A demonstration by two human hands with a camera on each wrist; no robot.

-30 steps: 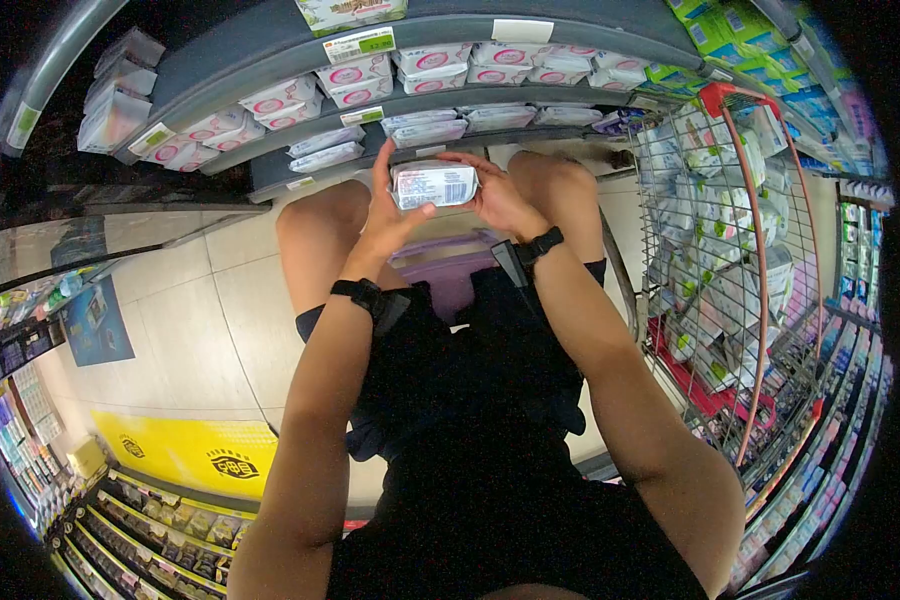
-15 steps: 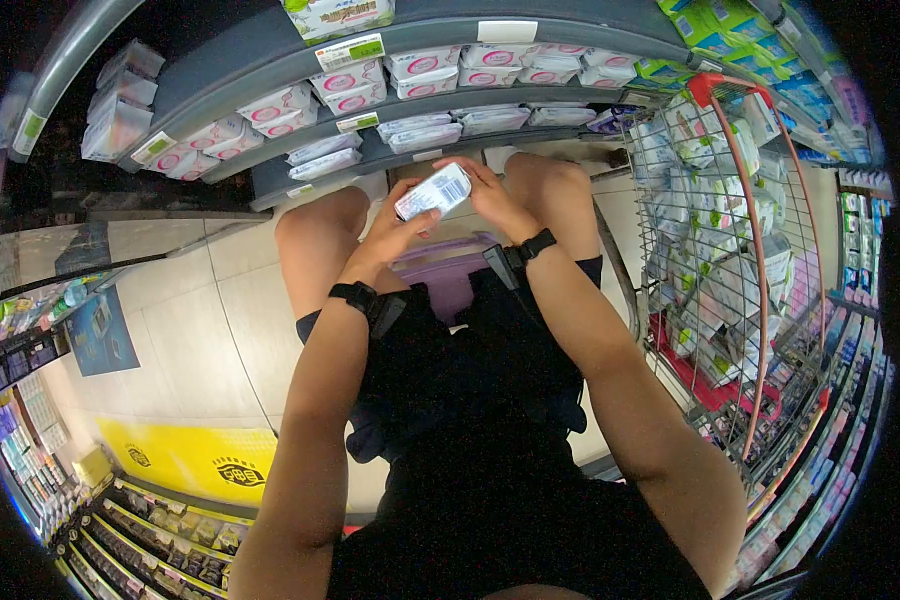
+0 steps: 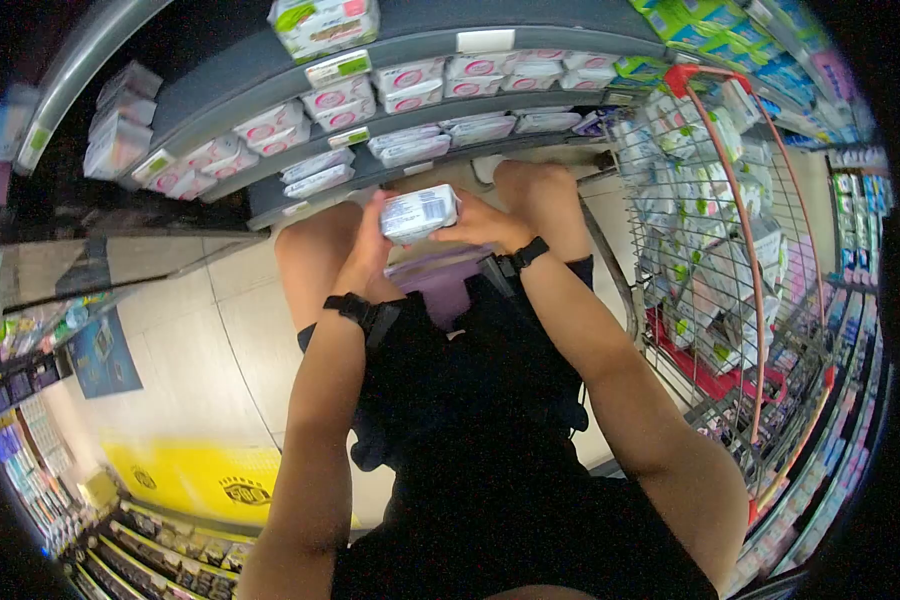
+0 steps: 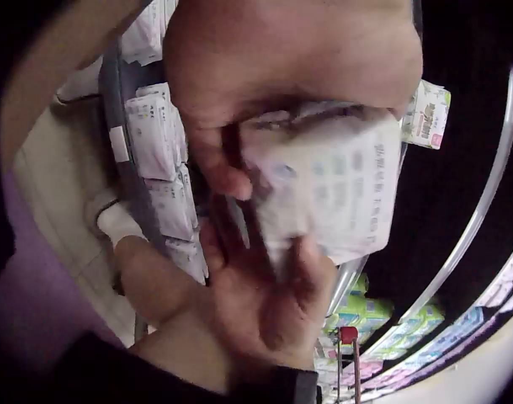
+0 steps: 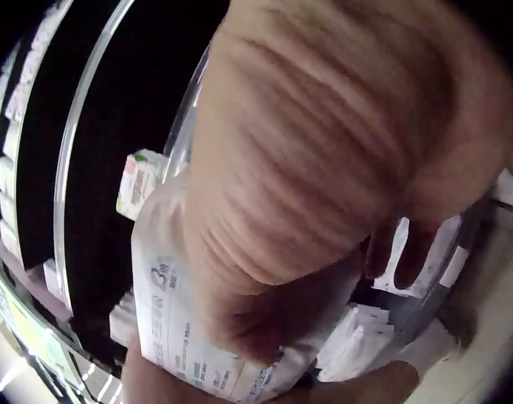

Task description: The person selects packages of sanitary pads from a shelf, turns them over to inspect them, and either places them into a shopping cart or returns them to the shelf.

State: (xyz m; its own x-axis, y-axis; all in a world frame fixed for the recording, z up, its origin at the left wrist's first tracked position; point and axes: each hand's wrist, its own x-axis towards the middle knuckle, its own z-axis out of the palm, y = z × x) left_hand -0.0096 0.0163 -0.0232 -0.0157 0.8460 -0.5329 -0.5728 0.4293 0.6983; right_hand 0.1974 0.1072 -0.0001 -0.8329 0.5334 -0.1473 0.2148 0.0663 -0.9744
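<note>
Both hands hold a white plastic-wrapped packet [image 3: 418, 212] above the knees. Small print covers its face, slightly blurred in the head view. My left hand [image 3: 372, 240] grips the left end, and my right hand [image 3: 485, 224] holds the right end. In the left wrist view the packet [image 4: 332, 189] shows lines of text, with the right hand's thumb [image 4: 307, 268] against its lower edge. The right wrist view has the packet [image 5: 176, 295] partly hidden behind the right hand [image 5: 315, 151].
Shelves [image 3: 260, 165] in front carry several rows of white packets with pink ovals [image 3: 410, 90]. A box [image 3: 325, 25] stands on the upper shelf. On the right is a wire shopping cart [image 3: 715, 240] full of white and green packs. A purple stool [image 3: 450, 295] shows between the legs.
The packet has turned from upright, through a slant, to nearly level, moving a little left and down with both hands. The shelves and cart have shifted slightly left in the head view.
</note>
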